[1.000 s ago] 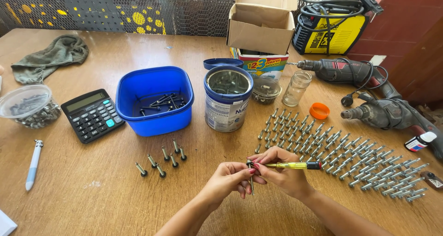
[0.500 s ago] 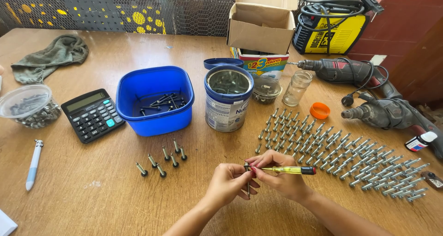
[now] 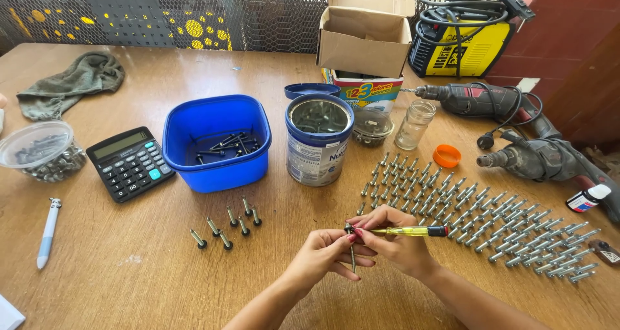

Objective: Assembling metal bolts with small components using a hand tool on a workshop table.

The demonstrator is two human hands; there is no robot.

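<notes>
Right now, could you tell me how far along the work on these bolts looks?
Many bolts lie in neat rows on the right. One bolt is in the left hand, with a yellow screwdriver in the right hand. Seven loose bolts and more in the blue tub look untouched.

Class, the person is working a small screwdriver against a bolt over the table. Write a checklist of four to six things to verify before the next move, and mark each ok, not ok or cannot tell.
1. Left hand grips the bolt: ok, fingers pinch it below the head.
2. Right hand holds the yellow screwdriver: ok.
3. Screwdriver tip meets the bolt head: cannot tell, fingertips hide the contact.
4. Bolt held above the table, not resting on it: cannot tell.
5. Rows of laid-out bolts lie apart from the hands: not ok, the nearest ones sit right beside the right hand.
6. Blue tub stands upright with loose bolts inside: ok.
</notes>
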